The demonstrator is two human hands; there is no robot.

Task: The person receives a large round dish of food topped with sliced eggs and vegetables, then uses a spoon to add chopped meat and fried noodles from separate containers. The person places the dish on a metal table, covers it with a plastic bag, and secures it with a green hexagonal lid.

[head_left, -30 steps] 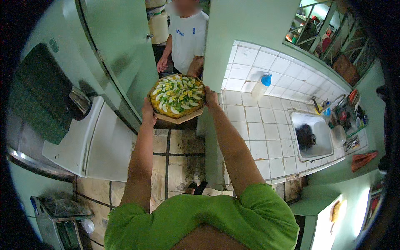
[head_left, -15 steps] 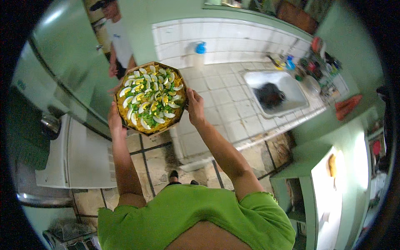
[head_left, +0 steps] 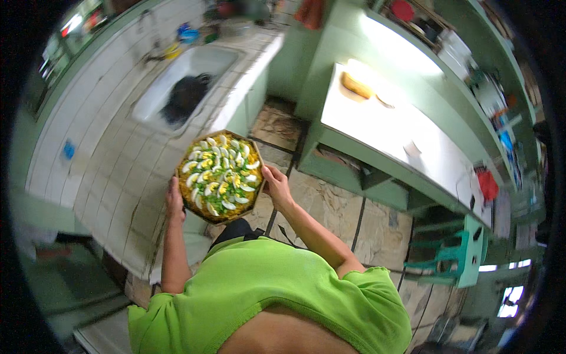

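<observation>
Both my hands hold an octagonal tray (head_left: 219, 222) out in front of me, level or nearly so. It is filled with a yellow dish (head_left: 200, 157) topped with sliced boiled eggs (head_left: 223, 187) and chopped green leaves. My left hand (head_left: 175, 200) is closed on the tray's left side, its fingers partly hidden beneath. At the opposite side, my right hand (head_left: 277, 185) grips the edge, thumb near the rim. The tray hangs over the floor, close beside the front edge of the tiled counter (head_left: 121, 177).
A white sink (head_left: 207, 62) with a dark object (head_left: 186, 99) inside is set in the counter at left. Across the floor stands a white-topped worktable (head_left: 377, 127) bearing a yellow oblong item (head_left: 356, 86). A green plastic chair (head_left: 448, 259) stands right; shelves (head_left: 454, 50) hang above the worktable.
My view has turned right, bringing the worktable and chair into sight. The tray, still in both hands, now appears beside the counter's sink end. The other person is no longer clearly in sight.
</observation>
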